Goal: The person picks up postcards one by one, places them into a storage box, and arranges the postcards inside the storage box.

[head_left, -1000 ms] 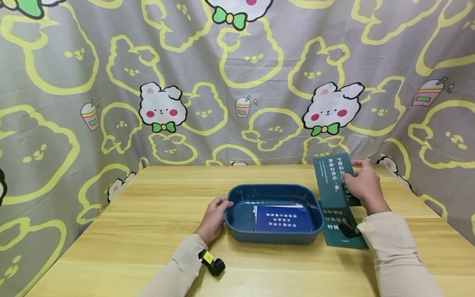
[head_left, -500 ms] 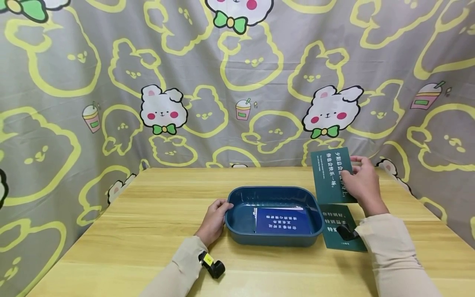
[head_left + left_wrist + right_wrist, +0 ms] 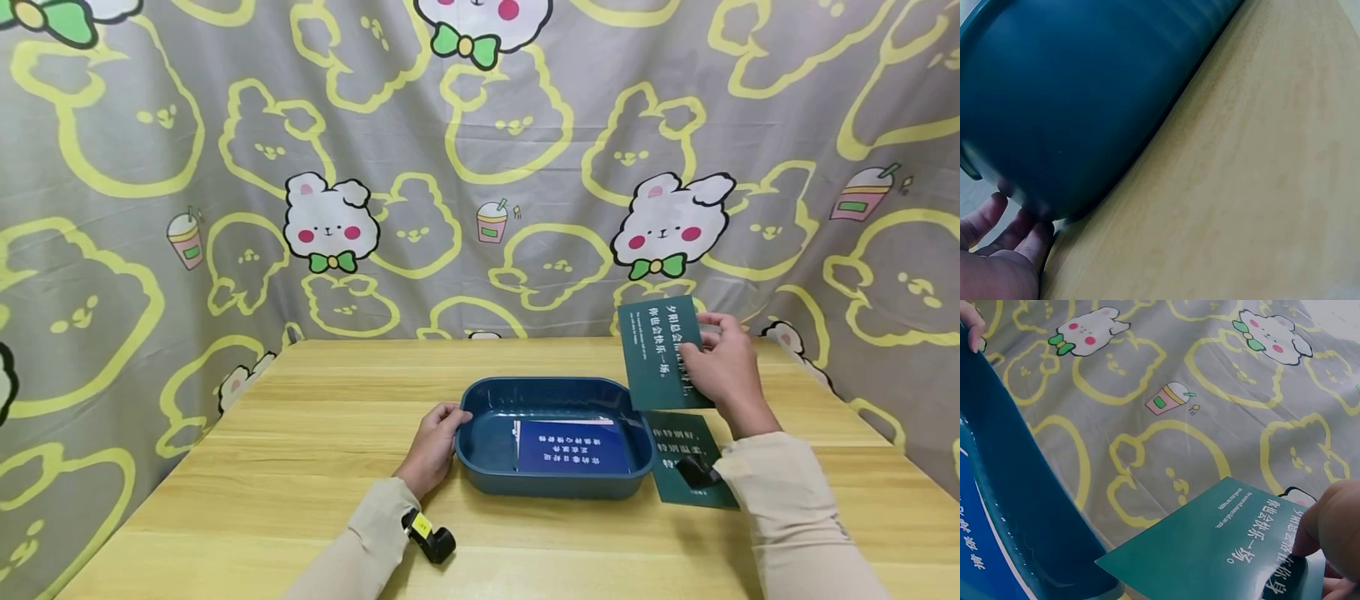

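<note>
My right hand (image 3: 726, 363) pinches a dark green card (image 3: 660, 354) printed with white writing, thumb on its front and fingers behind. The card is raised above the table, beside the basin's far right corner. My left hand (image 3: 433, 442) holds the left end of a dark blue-green plastic basin (image 3: 555, 483) at its rim; in the left wrist view, fingers (image 3: 1035, 240) touch its outer wall. Inside the basin lies a blue card (image 3: 573, 447) with white writing, white edges of other cards showing beneath. Another green card (image 3: 697, 492) lies right of the basin, partly hidden by the right wrist camera.
The wooden table (image 3: 300, 467) carries the basin at its middle. Behind it hangs a grey curtain (image 3: 420, 275) with yellow outlines and rabbit heads. A black wrist camera (image 3: 431, 535) sticks out from the left sleeve.
My right hand has lifted the green card a little and moved it left, away from the green card below and closer to the basin. The left hand has stayed at the basin's rim.
</note>
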### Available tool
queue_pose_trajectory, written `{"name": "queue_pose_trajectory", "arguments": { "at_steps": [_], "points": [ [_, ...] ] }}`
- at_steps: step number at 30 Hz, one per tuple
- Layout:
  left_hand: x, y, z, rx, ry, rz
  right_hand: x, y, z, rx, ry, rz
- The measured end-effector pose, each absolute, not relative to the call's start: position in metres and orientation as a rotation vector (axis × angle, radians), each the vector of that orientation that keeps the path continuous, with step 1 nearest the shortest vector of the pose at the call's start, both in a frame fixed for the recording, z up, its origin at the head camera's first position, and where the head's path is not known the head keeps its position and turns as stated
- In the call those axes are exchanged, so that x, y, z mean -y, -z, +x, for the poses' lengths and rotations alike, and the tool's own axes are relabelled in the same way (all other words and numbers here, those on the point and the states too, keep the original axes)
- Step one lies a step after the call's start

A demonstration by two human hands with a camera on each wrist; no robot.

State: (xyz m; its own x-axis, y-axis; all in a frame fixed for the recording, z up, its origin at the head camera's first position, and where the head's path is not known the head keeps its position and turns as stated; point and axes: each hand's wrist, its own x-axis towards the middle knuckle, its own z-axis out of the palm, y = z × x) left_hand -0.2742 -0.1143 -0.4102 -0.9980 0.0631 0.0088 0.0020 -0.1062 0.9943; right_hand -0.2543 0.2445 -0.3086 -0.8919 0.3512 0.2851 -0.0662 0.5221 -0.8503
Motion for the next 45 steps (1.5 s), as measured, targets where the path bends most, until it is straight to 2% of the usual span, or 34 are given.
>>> {"name": "queue_pose_trajectory", "arguments": {
  "at_steps": [45],
  "points": [
    [0.113,0.41,-0.272,-2.079,-2.292,0.08,-0.196,0.325,-0.259,2.551,-1.356,0.244]
  ]
}}
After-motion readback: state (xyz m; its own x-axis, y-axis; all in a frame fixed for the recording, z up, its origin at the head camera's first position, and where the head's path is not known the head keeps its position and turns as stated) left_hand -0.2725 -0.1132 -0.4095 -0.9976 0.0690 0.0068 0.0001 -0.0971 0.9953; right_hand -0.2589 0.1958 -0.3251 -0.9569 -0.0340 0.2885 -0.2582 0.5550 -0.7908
